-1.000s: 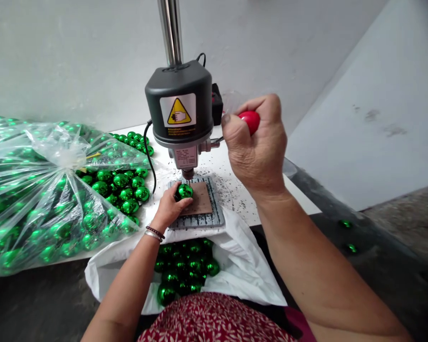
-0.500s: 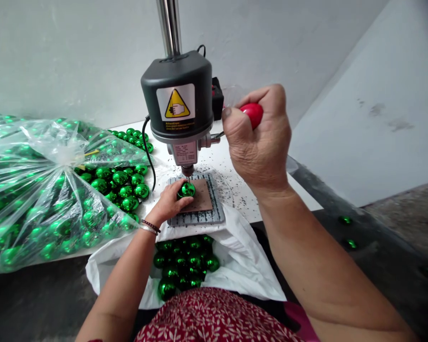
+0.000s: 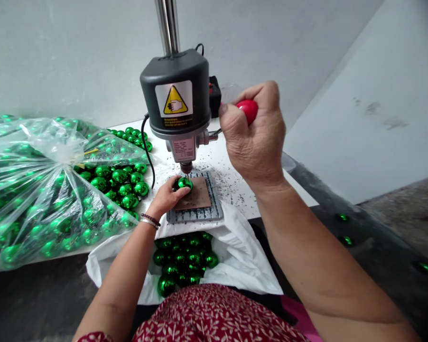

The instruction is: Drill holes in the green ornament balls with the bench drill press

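Note:
Under the chuck of a dark grey drill press (image 3: 174,102), my left hand (image 3: 168,194) holds a shiny green ball (image 3: 184,184) with thumb and fingers around it. The thin bit points down at the ball's top; whether it enters cannot be made out. Beneath the ball lies a brown board (image 3: 200,193) on the grey slotted base (image 3: 216,214). My right hand (image 3: 255,130) is wrapped round the red knob (image 3: 248,110) of the press lever, to the right of the motor housing.
A clear plastic bag (image 3: 62,154) of green balls covers the table's left side, with loose balls beside it. An open white bag (image 3: 240,261) with several balls sits below the base. Dark shavings dot the white table (image 3: 224,166). Some balls lie on the floor.
The ball and my left hand have shifted slightly left on the board. The whole view has moved a little. My right hand still grips the knob.

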Demonstrator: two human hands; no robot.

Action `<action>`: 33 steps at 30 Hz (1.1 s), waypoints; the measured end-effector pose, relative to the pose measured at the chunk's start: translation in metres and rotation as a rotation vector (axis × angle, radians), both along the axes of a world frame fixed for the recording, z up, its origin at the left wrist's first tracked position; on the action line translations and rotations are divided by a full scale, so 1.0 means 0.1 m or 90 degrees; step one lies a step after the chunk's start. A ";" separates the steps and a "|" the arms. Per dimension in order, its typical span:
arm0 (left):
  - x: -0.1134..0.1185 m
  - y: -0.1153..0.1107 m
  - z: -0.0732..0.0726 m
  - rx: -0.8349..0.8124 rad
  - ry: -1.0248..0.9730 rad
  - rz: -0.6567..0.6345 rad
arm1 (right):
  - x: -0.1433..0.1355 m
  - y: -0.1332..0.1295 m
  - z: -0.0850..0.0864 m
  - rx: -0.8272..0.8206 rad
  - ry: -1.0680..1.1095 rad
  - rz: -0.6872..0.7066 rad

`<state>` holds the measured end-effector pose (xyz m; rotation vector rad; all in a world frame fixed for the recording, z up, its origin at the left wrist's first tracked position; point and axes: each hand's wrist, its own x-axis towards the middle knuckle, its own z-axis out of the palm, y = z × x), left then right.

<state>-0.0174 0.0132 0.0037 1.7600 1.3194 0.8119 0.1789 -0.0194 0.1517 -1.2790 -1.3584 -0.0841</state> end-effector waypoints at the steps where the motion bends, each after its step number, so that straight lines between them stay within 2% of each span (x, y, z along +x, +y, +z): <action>1: 0.00 -0.01 0.02 0.000 0.005 -0.003 | 0.00 0.00 0.00 0.002 0.001 0.004; 7: 0.10 -0.08 0.08 0.008 0.024 0.016 | 0.00 0.00 -0.01 0.040 0.001 0.022; 11: 0.18 -0.13 0.04 0.053 0.069 0.029 | 0.00 0.00 -0.01 0.048 0.012 0.029; 15: 0.21 -0.13 0.00 0.017 0.067 0.034 | 0.00 -0.01 -0.03 0.048 -0.004 0.016; 21: 0.20 -0.11 -0.06 0.036 0.071 0.024 | 0.02 -0.03 -0.11 0.124 0.014 0.025; 33: 0.18 -0.11 -0.14 0.058 0.096 0.015 | 0.01 -0.19 -0.16 0.068 -0.020 -0.002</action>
